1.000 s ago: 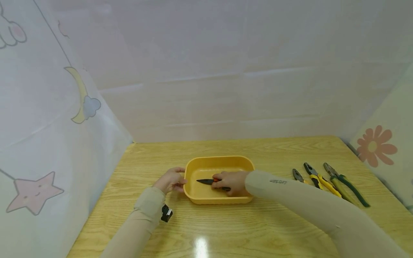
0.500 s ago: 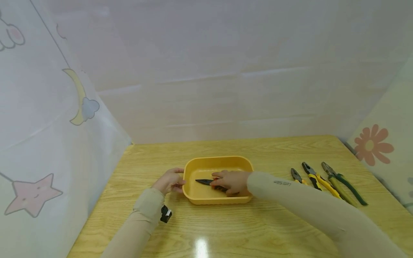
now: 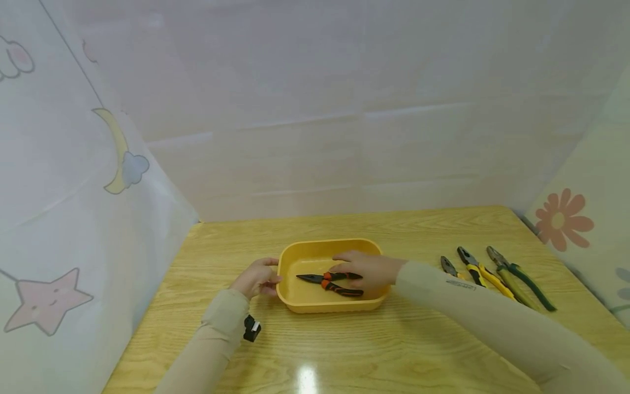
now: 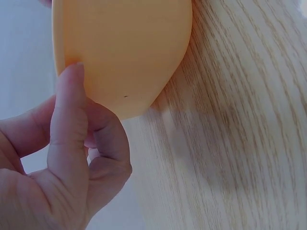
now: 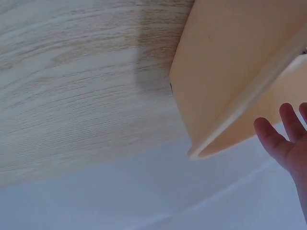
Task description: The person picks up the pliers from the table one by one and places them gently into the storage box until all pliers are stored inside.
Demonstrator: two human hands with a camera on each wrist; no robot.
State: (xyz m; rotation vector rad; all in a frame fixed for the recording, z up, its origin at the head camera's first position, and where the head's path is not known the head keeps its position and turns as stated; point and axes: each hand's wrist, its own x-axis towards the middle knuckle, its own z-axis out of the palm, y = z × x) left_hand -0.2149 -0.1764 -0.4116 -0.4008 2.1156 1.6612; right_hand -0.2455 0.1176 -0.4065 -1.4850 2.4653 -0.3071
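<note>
A yellow plastic box (image 3: 330,307) stands on the wooden table, with long-nose pliers (image 3: 344,291) lying in it. Their dark tips point left and their black and orange handles point right, spread apart. My left hand (image 3: 257,278) holds the left end of the box; in the left wrist view a fingertip (image 4: 74,72) presses the outer wall close to the rim. Above the right part of the box is my right hand (image 3: 369,268), its fingers loosely extended near the upper handle. The right wrist view shows these fingers (image 5: 273,136) apart and gripping nothing, over the box rim (image 5: 240,103).
To the right lie three more pliers: a small pair (image 3: 449,267), a yellow and black pair (image 3: 484,273) and a green-handled pair (image 3: 519,276). A small black object (image 3: 252,328) shows beside the left sleeve. Pale printed sheets (image 3: 295,137) enclose the table's back and sides.
My right hand has let go of the long-nose pliers and drawn back to the right, baring their handles. The left hand keeps its place on the box.
</note>
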